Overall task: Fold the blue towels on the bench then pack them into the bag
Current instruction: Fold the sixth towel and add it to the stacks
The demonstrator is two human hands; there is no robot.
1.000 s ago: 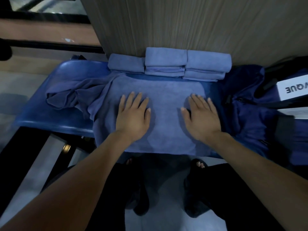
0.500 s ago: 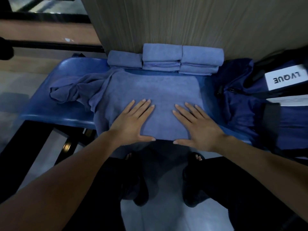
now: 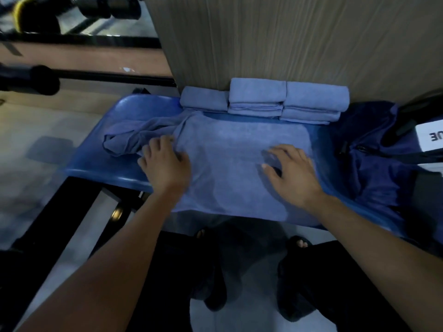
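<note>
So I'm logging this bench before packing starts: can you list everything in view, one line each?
spread towel: one, blue, flat across the bench middle, near edge hanging over the front
bunched towel: one, blue, crumpled at the spread towel's left
folded towels: five or so, light blue, three piles against the wall
bench: one, blue
bag: one, dark navy, right end of bench
white label: one, on the bag
wall panel: one, beige, behind bench
left hand: fingers curled at the spread towel's left edge
right hand: resting on the spread towel
</note>
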